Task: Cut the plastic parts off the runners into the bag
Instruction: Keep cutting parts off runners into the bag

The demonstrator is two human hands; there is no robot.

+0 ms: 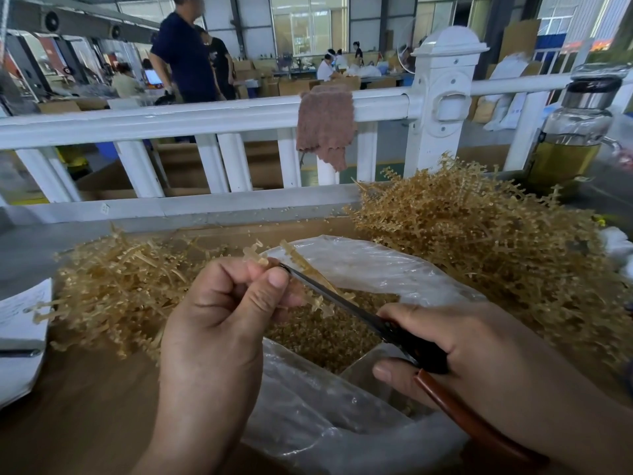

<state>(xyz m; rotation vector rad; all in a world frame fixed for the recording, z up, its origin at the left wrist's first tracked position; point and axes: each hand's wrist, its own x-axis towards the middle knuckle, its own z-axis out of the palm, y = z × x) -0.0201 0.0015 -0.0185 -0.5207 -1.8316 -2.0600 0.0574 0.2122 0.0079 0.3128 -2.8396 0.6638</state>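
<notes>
Over the mouth of the clear plastic bag [370,265], the left hand [219,323] pinches a tan runner [298,258] between thumb and curled fingers, holding it up so that whatever is snipped off should drop straight in. The right hand [462,344] is wrapped round the handles of the scissors [404,337], whose dark blade lies along the runner, close by the left thumb; whether the blades are parted I cannot tell. Down in the bag lies a bed of small tan parts [318,337].

To the left sits a looser pile of runners [113,289], likely stripped and set aside. To the right is a taller, bushier pile [486,241], probably waiting its turn. Both are within easy reach.

Behind them runs a white railing [205,116] with a brown cloth [325,128] draped over it, and a glass bottle [575,132] stands at the far right. People [186,53] are in the hall beyond.
</notes>
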